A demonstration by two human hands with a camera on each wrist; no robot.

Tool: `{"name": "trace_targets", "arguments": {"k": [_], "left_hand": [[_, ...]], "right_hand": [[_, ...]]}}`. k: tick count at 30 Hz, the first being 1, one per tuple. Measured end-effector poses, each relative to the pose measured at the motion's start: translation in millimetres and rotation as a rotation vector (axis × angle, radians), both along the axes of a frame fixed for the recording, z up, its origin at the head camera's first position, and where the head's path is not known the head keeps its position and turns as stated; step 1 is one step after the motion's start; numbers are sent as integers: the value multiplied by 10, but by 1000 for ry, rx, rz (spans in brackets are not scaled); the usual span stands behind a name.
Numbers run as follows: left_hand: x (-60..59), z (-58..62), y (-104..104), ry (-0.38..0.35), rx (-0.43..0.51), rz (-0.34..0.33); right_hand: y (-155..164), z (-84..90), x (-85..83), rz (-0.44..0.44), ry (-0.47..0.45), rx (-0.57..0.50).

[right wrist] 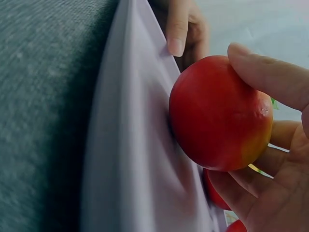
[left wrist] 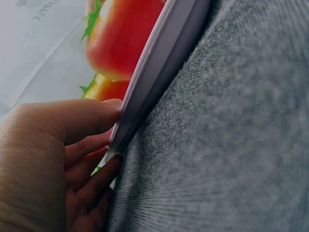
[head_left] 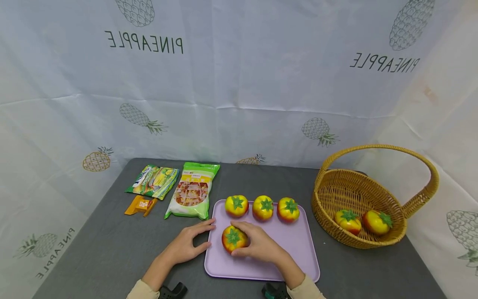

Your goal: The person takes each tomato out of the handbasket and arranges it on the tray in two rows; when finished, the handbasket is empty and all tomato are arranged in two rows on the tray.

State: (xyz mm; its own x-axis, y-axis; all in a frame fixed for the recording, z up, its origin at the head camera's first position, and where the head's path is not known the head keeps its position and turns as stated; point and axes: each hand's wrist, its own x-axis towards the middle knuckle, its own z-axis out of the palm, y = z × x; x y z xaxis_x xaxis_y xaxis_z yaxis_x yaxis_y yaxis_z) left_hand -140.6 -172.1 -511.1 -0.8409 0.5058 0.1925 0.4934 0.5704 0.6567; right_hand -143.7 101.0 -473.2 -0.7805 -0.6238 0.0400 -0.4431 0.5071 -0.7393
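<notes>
The right hand (head_left: 261, 246) has its fingers (right wrist: 270, 77) curled round a red-and-yellow tomato (head_left: 234, 238) with a green stalk, which sits at the near left part of the lilac tray (head_left: 295, 253) on the grey worktop (head_left: 93, 249). In the right wrist view the tomato looks to be touching the tray surface, or just off it (the blur there makes it hard to say). The left hand (head_left: 188, 245) lies beside the tray's left rim, its thumb on top of the edge and its fingers (left wrist: 91, 186) loosely bent against it, steadying rather than grasping. Three more tomatoes (head_left: 262, 207) stand in a row along the tray's far side, and two (head_left: 361, 221) lie in the wicker basket (head_left: 373, 243) to the right. Snack packets (head_left: 192, 192) rest to the left of the tray.

To handle this step well, the grip should stay round the widest part of the fruit, with the thumb opposite the fingers, so the smooth skin does not slip. The left hand's hold on the rim seems worth keeping, since a light tray may slide on the cloth
</notes>
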Motion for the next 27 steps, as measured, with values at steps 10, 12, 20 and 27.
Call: {"name": "trace_targets", "arguments": {"k": [10, 12, 20, 27], "left_hand": [[13, -10, -9, 2, -3, 1], [15, -10, -11, 3, -3, 1], [20, 0, -4, 17, 3, -3], [-2, -9, 6, 37, 10, -18]], "right_hand": [[-29, -45, 19, 7, -16, -23], [-34, -56, 19, 4, -16, -24], [-36, -78, 14, 1, -4, -21], [-23, -71, 7, -3, -32, -22]]}}
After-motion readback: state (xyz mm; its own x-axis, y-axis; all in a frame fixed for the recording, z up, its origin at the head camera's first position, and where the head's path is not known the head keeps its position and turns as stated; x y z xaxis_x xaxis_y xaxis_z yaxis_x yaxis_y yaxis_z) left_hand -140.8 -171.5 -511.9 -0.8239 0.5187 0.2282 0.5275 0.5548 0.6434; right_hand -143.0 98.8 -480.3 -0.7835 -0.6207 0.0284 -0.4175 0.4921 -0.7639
